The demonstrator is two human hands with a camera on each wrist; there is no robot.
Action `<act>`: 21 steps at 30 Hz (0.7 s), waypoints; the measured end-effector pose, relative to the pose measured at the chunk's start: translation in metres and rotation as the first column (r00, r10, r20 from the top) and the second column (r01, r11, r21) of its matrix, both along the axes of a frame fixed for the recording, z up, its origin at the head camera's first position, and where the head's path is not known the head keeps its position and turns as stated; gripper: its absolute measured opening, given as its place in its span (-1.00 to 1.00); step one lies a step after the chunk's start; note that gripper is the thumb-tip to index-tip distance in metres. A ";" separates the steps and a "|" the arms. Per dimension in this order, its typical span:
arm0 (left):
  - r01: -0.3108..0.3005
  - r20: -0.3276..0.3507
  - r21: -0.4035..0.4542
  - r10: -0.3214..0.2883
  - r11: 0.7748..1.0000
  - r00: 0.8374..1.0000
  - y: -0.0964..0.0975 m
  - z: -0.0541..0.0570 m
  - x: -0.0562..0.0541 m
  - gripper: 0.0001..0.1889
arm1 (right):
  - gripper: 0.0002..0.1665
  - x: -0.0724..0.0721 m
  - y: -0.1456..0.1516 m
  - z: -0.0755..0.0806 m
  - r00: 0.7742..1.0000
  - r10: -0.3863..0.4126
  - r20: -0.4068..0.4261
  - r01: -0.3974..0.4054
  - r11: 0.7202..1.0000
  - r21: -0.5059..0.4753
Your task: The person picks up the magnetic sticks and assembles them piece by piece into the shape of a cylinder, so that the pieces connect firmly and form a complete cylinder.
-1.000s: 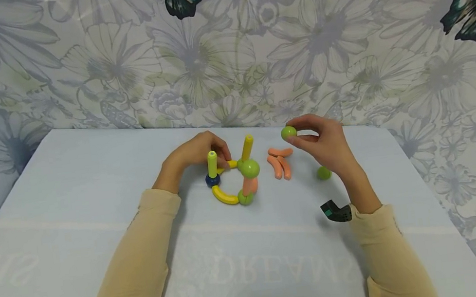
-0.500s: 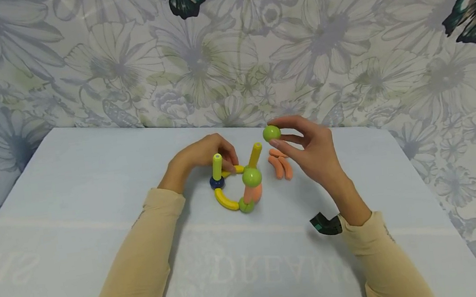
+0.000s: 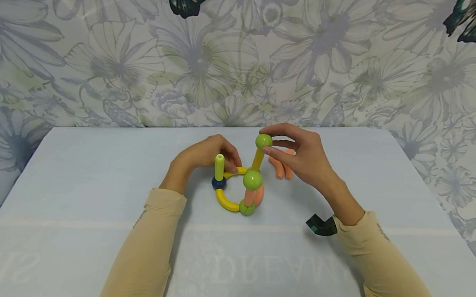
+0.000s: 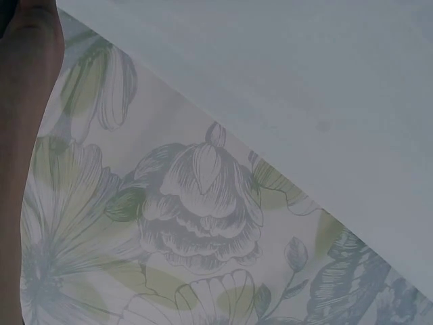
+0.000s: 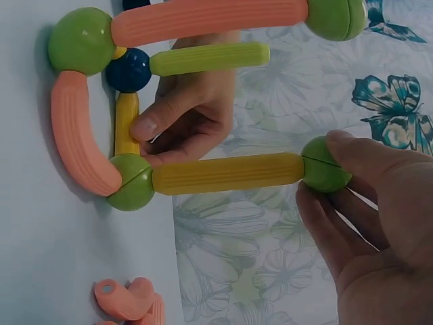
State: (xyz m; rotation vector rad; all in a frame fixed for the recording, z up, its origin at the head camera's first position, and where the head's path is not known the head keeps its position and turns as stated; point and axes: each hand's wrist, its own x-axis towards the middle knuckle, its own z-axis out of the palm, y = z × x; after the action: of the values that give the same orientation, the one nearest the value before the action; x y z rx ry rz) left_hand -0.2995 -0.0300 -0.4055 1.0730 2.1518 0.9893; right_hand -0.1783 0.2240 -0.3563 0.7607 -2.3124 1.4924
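My right hand (image 3: 302, 153) pinches a green ball (image 3: 263, 141) between thumb and fingers, right at the top end of an upright yellow rod (image 5: 226, 174). This rod rises from another green ball (image 5: 130, 183) in a ring of balls and curved sticks. The thumb and fingers of my left hand (image 3: 214, 152) pinch a curved yellow stick (image 5: 126, 122) of that ring. A lime rod (image 3: 220, 167) stands on a dark blue ball (image 3: 219, 183). On the near side, a pink rod (image 5: 210, 22) carries a green ball (image 3: 252, 179). The left wrist view shows none of the toy.
Several loose curved pink sticks (image 3: 282, 167) lie right of the ring, partly behind my right hand. The pale table (image 3: 93, 194) meets a flower-patterned wall (image 3: 228, 61) at its back edge. A black wrist device (image 3: 321, 226) juts out by the right sleeve.
My right hand has brought the green ball leftward and down onto the top of the yellow rod. In the head view, the ring sits slightly lower and further right, the left hand still on it.
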 end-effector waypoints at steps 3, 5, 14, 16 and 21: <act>-0.003 -0.003 -0.007 0.003 1.000 1.000 0.000 0.000 0.000 -0.88 | -0.52 0.000 0.001 0.000 0.998 0.011 0.062 -0.009 1.000 -0.018; -0.006 -0.004 -0.010 0.006 1.000 1.000 0.000 0.000 0.000 -0.88 | -0.49 0.001 0.003 0.000 0.991 0.008 0.135 -0.007 1.000 -0.001; -0.037 0.025 -0.029 0.038 0.999 0.999 -0.004 0.001 -0.001 -0.86 | -0.52 -0.008 0.007 -0.024 0.936 -0.046 0.350 -0.041 0.971 0.236; -0.043 0.046 -0.023 0.044 0.999 0.998 -0.009 0.002 -0.002 -0.85 | -0.52 -0.011 0.005 -0.032 0.941 -0.027 0.338 -0.074 0.956 0.284; -0.055 0.157 0.004 0.054 0.998 0.986 -0.031 0.004 -0.006 -0.81 | -0.53 -0.015 0.001 -0.049 0.939 0.009 0.343 -0.136 0.927 0.350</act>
State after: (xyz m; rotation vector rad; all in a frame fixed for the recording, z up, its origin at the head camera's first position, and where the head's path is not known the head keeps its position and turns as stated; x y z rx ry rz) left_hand -0.3056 -0.0605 -0.4018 0.9123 2.0607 1.0717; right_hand -0.1935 0.2246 -0.4057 0.7343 -2.9104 1.3136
